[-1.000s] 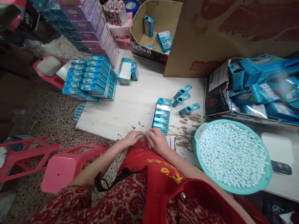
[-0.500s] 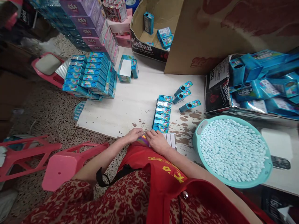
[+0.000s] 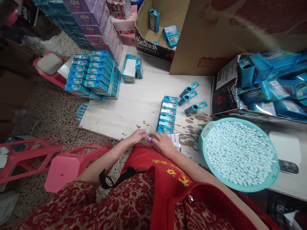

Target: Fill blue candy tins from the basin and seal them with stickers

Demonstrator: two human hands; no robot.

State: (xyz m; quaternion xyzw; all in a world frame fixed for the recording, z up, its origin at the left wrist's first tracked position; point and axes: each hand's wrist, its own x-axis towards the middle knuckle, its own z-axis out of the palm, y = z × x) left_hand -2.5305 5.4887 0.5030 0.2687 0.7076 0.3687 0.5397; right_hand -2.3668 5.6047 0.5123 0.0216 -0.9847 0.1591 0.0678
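At the table's front edge, my left hand (image 3: 138, 136) has its fingers closed on the left end of a small colourful sheet (image 3: 145, 141), purple and yellow. My right hand (image 3: 163, 143) bends its fingers over the sheet's right part and hides much of it. Just right of my right hand lies a white striped card (image 3: 176, 139), partly covered. Beyond my hands stands a row of several blue tins (image 3: 167, 118). Three separate blue tins (image 3: 196, 107) stand to the right of that row.
A teal basin (image 3: 203, 150) of pale blue candies sits at the right, before a carton (image 3: 224, 84) of blue containers. Stacked blue tins (image 3: 98, 75), an open blue box (image 3: 129, 78) and another carton (image 3: 153, 49) stand further back. Pink stools (image 3: 62, 172) are at left.
My fingers have shifted slightly on the colourful sheet, and more of its middle shows between my hands. The whole view has moved a little; the tins stand as before.
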